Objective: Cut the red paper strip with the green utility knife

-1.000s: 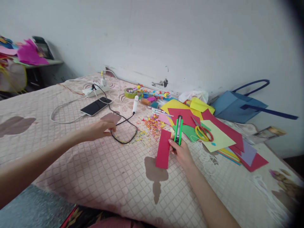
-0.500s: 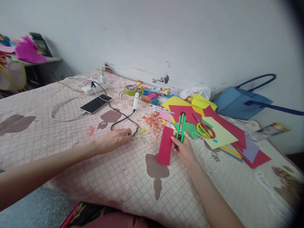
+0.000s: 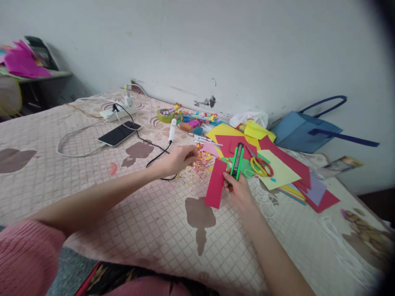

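My right hand (image 3: 239, 187) grips a green and black box cutter (image 3: 237, 162), which points up and away from me. The same hand also holds the edge of a red paper strip (image 3: 216, 185) between thumb and fingers. My left hand (image 3: 179, 159) is closed, fingers curled, above the near-left side of a heap of small coloured paper bits (image 3: 202, 163). What it may hold is hidden. Yellow and red handled scissors (image 3: 261, 167) lie on coloured paper sheets (image 3: 282, 168) just right of the cutter.
A phone (image 3: 119, 133) and a power strip (image 3: 119, 112) with cables lie at the left. Behind the paper bits are a white glue gun (image 3: 172, 130), a tape roll (image 3: 166, 116) and pens. White string (image 3: 265, 197) and a blue bag (image 3: 307, 131) are at the right.
My left hand has moved right and away from me, from beside the black cable to the paper bits. My right hand keeps the cutter and red strip. The view has shifted slightly.
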`<state>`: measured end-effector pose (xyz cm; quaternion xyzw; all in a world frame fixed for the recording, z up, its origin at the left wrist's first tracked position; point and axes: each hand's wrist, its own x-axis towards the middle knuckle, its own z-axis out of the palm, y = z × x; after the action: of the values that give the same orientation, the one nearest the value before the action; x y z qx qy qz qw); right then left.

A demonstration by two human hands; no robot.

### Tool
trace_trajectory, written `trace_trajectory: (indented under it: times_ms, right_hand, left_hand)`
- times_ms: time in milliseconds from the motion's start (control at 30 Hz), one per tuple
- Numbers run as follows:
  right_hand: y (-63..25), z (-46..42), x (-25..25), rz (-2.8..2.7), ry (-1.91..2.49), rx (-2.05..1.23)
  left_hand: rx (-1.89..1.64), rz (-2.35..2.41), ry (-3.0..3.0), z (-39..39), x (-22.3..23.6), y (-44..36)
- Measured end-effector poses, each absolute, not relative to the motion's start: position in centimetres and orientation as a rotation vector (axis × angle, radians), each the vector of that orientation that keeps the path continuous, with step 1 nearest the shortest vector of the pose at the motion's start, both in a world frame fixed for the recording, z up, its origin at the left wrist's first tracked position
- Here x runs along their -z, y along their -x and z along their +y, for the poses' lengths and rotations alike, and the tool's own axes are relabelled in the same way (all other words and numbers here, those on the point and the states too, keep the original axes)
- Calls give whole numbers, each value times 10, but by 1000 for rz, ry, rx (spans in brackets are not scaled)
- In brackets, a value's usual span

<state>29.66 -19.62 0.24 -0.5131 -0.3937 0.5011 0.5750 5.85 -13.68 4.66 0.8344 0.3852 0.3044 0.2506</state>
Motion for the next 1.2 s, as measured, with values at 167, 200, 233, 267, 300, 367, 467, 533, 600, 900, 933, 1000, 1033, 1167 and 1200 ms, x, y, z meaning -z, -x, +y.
trace_trajectory:
  times_ms: [167, 200, 233, 267, 300, 367, 467, 533, 600, 900, 933, 1000, 1033, 1167, 1200]
  right_hand:
    - [-298, -196, -3, -920, 1196, -1170]
    - [-298, -196, -3, -923, 1194, -1173]
    - [-298, -196, -4, -926, 1193, -1176]
    - [-298, -196, -4, -929, 1191, -1178]
    - [-297, -196, -4, -932, 1190, -1179]
    - [-297, -196, -5, -935, 1193, -1177]
    - [-296, -196, -5, -936, 1205, -1169]
    - [-296, -195, -5, -934, 1212, -1167]
    - [-298, -195, -6, -931, 1211, -1163]
    - [-314, -193, -17, -886, 1170, -1078]
    - [-315, -193, -18, -882, 1166, -1070]
    - [-318, -192, -21, -876, 1156, -1055]
    - [-320, -192, -22, -874, 1151, -1046]
    - [-328, -192, -26, -859, 1130, -1002]
    - [-331, -192, -27, -854, 1125, -991]
  left_hand:
    - [-709, 1053, -2293, -112, -36, -63]
    - [-710, 1066, -2294, -114, -36, -59]
    - [-709, 1075, -2295, -118, -36, -53]
    - [-696, 1072, -2296, -123, -36, -47]
    - [-662, 1060, -2294, -129, -38, -40]
    - [-512, 962, -2277, -141, -40, -28]
    - [126, 453, -1964, -149, -38, -20]
    - [73, 362, -1901, -144, -32, -22]
    - [-333, 521, -1970, -134, -26, -28]
    - [-258, 395, -1979, -141, -19, -45]
    - [-306, 404, -1991, -142, -19, -48]
    - [-544, 550, -1992, -141, -19, -56]
    - [-605, 583, -1992, -138, -19, -61]
    - [-504, 485, -2034, -132, -15, -77]
    - [-465, 490, -2062, -130, -13, -81]
